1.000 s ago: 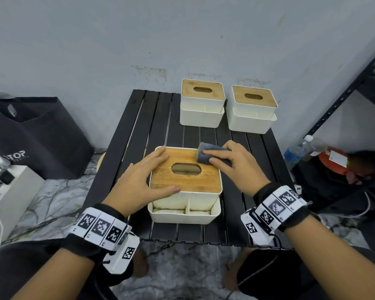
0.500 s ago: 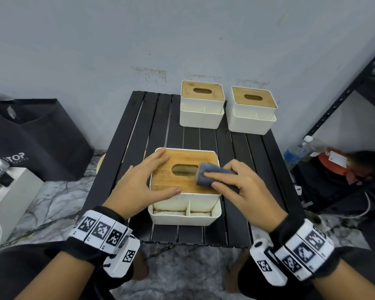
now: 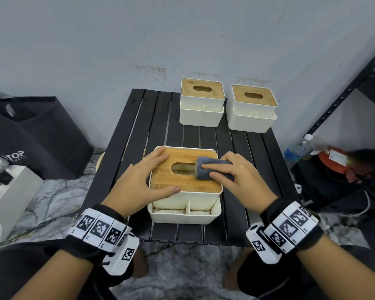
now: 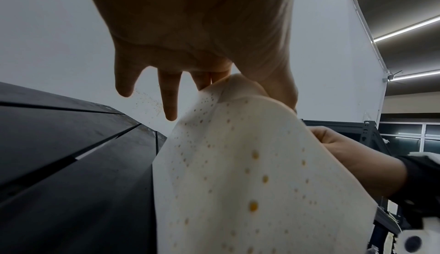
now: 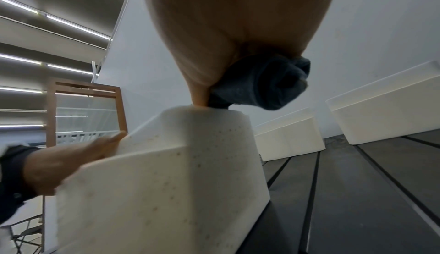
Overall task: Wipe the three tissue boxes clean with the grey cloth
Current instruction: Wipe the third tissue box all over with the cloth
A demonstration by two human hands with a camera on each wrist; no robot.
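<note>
From my remote station, the right hand (image 3: 239, 176) had its fingers (image 3: 212, 166) laid over the folded grey cloth (image 3: 206, 169), thumb tucked against the near edge, gripping it and pressing it down on the wooden lid (image 3: 182, 172) of the nearest tissue box (image 3: 184, 204), just right of the lid's oval slot (image 3: 182, 168). In the right wrist view the cloth (image 5: 259, 86) bunched under the palm above the box's cream wall (image 5: 166, 173). The left hand (image 3: 139, 185) lay spread and relaxed over the box's left corner, fingers (image 3: 158, 156) flat on the lid and thumb along its near edge, bracing rather than closing; the left wrist view showed the same hand (image 4: 195, 37) with two fingers hanging free beside the wall, which was speckled with small orange-brown spots (image 4: 253, 206). The box stood near the front of the black slatted surface (image 3: 128, 148), its open front compartments (image 3: 182, 211) facing me. Two more tissue boxes sat side by side at the back of the surface by the wall, one on the left (image 3: 201, 102) and one on the right (image 3: 252, 109), well apart from the hands. Both wrists wore bands with black-and-white markers (image 3: 100, 228). Off the surface I could see a black bag (image 3: 37, 135) at left, and a plastic bottle (image 3: 301, 148) under a dark metal rack (image 3: 344, 89) at right.
</note>
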